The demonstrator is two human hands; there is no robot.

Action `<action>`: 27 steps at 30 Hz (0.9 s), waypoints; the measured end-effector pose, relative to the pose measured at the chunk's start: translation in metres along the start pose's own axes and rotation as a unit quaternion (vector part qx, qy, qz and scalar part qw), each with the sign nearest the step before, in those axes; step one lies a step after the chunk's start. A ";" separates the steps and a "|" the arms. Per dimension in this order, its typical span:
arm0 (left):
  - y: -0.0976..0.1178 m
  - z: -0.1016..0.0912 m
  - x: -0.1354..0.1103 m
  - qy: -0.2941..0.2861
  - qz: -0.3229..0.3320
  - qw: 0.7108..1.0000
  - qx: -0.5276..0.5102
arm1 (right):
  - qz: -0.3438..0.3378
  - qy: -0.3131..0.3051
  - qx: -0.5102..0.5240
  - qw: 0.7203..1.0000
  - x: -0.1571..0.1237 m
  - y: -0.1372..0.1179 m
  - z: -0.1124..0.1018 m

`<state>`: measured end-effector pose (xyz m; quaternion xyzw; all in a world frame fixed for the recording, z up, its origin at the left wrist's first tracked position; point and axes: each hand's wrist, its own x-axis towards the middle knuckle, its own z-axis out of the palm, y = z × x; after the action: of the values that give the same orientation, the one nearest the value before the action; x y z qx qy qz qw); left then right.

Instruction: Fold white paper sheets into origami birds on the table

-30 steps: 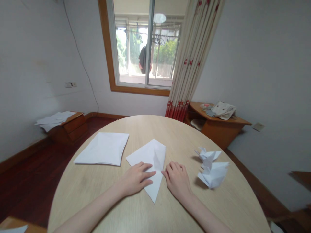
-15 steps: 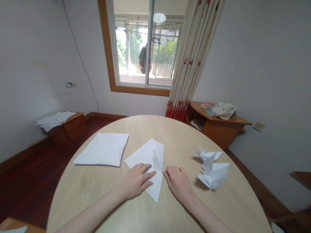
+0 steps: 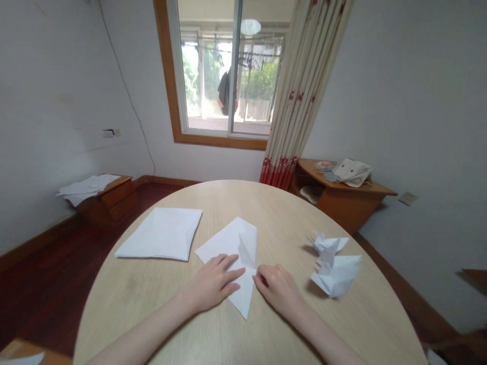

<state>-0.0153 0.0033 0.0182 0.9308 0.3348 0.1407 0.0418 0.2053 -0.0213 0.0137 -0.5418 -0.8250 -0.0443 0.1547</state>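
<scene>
A partly folded sheet of white paper [image 3: 249, 243] lies on the table before me, one flap folded over along its right side and a point toward me. My left hand [image 3: 216, 281] rests flat on its lower left part with the fingers spread, covering some of it. At the right edge is my right hand [image 3: 277, 286], its fingers curled in and its thumb and forefinger pinched at the paper's border. Right of that hand stand two folded paper figures [image 3: 338, 276], white and many-pointed, close together. A stack of square white paper [image 3: 162, 233] lies left of the sheet.
The round wooden table [image 3: 228, 195] has a curved edge all round. Behind it are a window [image 3: 228, 76] and a curtain [image 3: 294, 101]. A corner desk [image 3: 350, 195] with a cloth bag stands at the right, a low cabinet [image 3: 117, 195] with papers at the left.
My right hand has slid slightly toward me along the paper's right edge, its fingers curling in more. My left hand and the paper have stayed in place.
</scene>
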 end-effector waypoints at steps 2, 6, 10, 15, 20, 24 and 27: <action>0.000 0.000 0.000 0.000 -0.001 1.000 -0.001 | 0.005 -0.017 0.010 1.000 0.000 -0.003 -0.004; 0.001 0.000 0.000 0.004 -0.001 1.000 -0.006 | 0.018 -0.068 0.045 0.996 -0.001 -0.010 -0.012; 0.000 0.002 0.000 0.012 0.001 1.000 -0.009 | 0.002 -0.096 0.081 0.992 -0.002 -0.014 -0.016; -0.001 0.003 -0.001 0.019 0.003 1.000 -0.009 | -0.016 -0.099 0.106 0.989 -0.003 -0.016 -0.017; 0.000 0.002 0.000 0.011 -0.003 1.000 -0.011 | -0.038 -0.102 0.112 0.988 -0.006 -0.020 -0.019; 0.002 0.001 0.000 0.002 -0.006 1.000 -0.007 | -0.049 -0.114 0.117 0.985 -0.009 -0.022 -0.020; 0.002 0.000 0.000 0.006 -0.004 1.000 -0.009 | -0.060 -0.124 0.128 0.982 -0.011 -0.024 -0.019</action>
<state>-0.0143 0.0017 0.0184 0.9279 0.3379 0.1495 0.0489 0.1915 -0.0449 0.0304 -0.4684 -0.8675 0.1199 0.1165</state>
